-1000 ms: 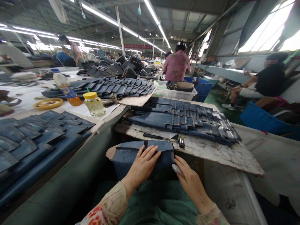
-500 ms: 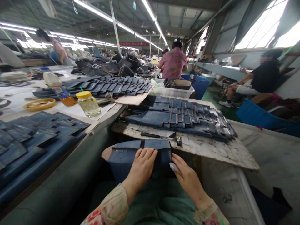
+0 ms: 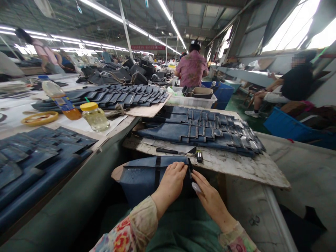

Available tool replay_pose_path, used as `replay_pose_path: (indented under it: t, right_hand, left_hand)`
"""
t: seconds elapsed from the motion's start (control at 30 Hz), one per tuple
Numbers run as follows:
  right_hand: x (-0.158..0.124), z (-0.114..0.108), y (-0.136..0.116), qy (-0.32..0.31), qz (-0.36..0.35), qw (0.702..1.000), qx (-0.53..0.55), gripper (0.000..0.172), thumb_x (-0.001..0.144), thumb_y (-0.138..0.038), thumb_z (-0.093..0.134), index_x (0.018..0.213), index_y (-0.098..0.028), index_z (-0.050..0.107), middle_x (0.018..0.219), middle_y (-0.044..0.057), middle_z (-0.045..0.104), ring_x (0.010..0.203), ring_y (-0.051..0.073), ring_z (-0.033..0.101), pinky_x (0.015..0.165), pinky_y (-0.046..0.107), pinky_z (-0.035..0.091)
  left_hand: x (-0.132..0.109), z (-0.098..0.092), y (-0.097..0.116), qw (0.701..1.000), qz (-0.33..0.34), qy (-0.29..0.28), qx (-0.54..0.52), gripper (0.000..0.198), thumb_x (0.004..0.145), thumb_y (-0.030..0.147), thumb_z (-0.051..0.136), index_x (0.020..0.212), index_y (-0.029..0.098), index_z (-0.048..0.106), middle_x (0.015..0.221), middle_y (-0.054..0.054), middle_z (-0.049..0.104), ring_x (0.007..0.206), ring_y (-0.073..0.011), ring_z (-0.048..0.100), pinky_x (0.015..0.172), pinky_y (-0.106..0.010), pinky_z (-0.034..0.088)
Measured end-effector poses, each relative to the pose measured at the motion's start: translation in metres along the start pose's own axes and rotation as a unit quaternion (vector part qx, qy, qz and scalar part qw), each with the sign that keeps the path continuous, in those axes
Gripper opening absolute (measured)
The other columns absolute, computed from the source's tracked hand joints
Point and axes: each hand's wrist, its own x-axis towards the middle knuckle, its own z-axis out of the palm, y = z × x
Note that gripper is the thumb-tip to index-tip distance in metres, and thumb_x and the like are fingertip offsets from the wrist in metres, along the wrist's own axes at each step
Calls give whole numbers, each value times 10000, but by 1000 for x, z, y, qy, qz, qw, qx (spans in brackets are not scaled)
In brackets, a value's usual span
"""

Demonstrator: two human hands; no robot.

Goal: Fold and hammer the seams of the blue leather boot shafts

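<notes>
A dark blue leather piece with a black band across it lies before me at lap height, tan showing at its left end. My left hand is closed over its upper edge near the right end, fingertips on the seam and thumb hidden. At the right edge, my right hand grips the dark border, its fingers fairly straight and close together. Something whitish covers the right thumb. Just beyond lie a black-handled tool and a small black cylinder.
Overlapping blue leather pieces cover the worn board ahead. More blue pieces lie on the left table, near a yellow-lidded jar, a bottle and a yellow dish. Other people sit or stand farther off.
My left hand has slid right along the leather's upper edge, toward my right hand, uncovering more of the black band. The right hand stays at the right edge.
</notes>
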Motion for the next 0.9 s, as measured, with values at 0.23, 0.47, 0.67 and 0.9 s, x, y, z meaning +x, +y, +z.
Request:
replay_pose_path:
  t: [0.23,0.47,0.67,0.9]
  right_hand:
    - [-3,-52,29,164,139,976,-44,505,912,-435,360,1341,-176,422,1251,126,545,1140,236,536,954,360,449]
    - [-11,-18,54,55,145,986,-66,422,919,-427,361,1193,-187,574,1057,98,595,977,204,587,874,345,483]
    - [25,-28,-10,60,29,995,-75,340,921,-302,401,1206,-229,572,1120,81,577,1046,219,525,934,387,446]
    - [38,-16,-39,50,7,992,-111,336,928,-253,389,1214,-213,560,1098,77,585,1015,220,525,894,378,473]
  left_hand:
    - [2,3,5,1000,11,-4,-14,314,923,272,375,1186,186,523,1003,-64,585,946,-194,507,851,-370,431]
    - [5,2,8,1000,5,-1,14,301,924,318,393,1170,214,534,942,-51,577,932,-199,510,801,-375,425]
    - [-6,-2,-1,1000,10,11,-14,313,930,271,385,1202,191,517,1035,-48,599,984,-180,511,871,-347,434]
    - [-22,-9,-14,1000,3,29,-2,316,932,249,363,1194,169,521,1056,-55,608,1000,-192,509,898,-356,437]
